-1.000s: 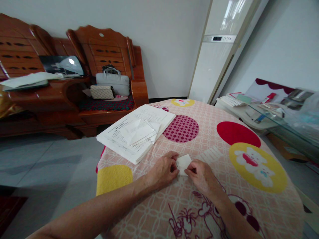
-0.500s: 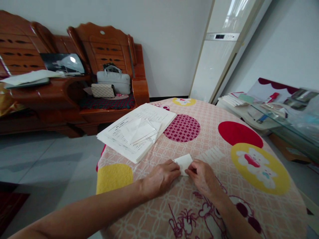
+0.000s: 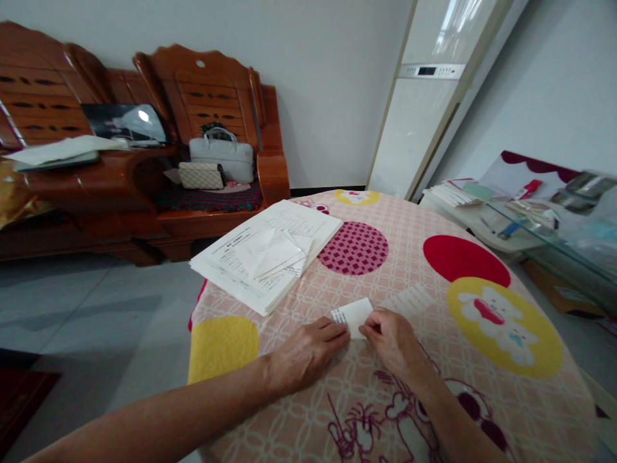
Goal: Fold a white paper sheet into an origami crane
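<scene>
A small folded piece of paper [image 3: 357, 316], white with some print at its left end, lies on the patterned tablecloth [image 3: 299, 418]. My left hand [image 3: 311, 352] rests at its lower left, fingers together and fairly straight, the fingertips on the paper's edge. At the right edge, my right hand [image 3: 393, 337] pinches the paper between thumb and curled forefinger. Up and left of my hands is a stack of printed sheets [image 3: 231, 286], with folded paper pieces [image 3: 274, 253] lying on top.
A wooden sofa [image 3: 207, 83] with a grey bag [image 3: 224, 157] and a laptop [image 3: 125, 123] stands beyond the table at left. A tall white air conditioner [image 3: 409, 122] is behind. At right, a glass-topped stand [image 3: 544, 231] holds papers and odds and ends.
My left hand has slid slightly left and down along the paper, uncovering the printed strip at its left end. The right hand keeps its pinch in nearly the same place.
</scene>
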